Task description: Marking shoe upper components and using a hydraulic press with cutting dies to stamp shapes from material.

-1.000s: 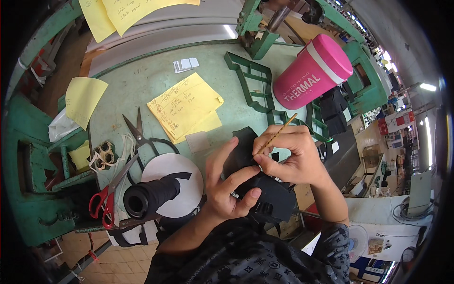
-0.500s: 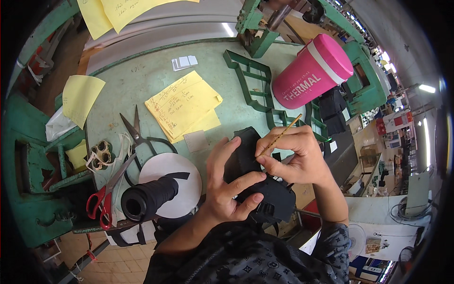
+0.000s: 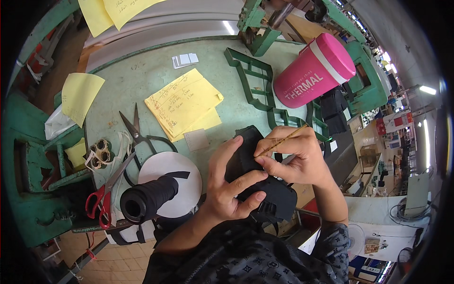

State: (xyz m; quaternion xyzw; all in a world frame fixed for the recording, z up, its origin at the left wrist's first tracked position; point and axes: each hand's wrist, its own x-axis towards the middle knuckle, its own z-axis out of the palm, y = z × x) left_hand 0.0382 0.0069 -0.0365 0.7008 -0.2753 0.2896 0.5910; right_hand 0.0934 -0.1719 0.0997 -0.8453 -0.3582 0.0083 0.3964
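Note:
My left hand (image 3: pixel 227 189) grips a black folded piece (image 3: pixel 246 156), perhaps of fabric or foam, with the index finger and thumb stretched across it. Its lower part (image 3: pixel 276 196) has slots and hangs over the table's near edge, close to my body. Between the thumb and fingers of my right hand (image 3: pixel 298 161) is a thin yellow-brown stick (image 3: pixel 280 143) with dark marks. The stick slants up to the right, and its lower end meets the black piece near my left index fingertip. My right palm hides part of the piece.
On the green table (image 3: pixel 118 85) lie yellow note sheets (image 3: pixel 182 102), black scissors (image 3: pixel 137 135), red-handled scissors (image 3: pixel 106 194) and a black tape roll (image 3: pixel 149 196) on a white disc (image 3: pixel 189 194). A pink jug (image 3: pixel 307 73) stands by a green metal frame (image 3: pixel 253 80) at the far right.
The stick in my right hand has tipped flatter, its upper end dropping to the right. My left hand holds the black piece in almost the same place.

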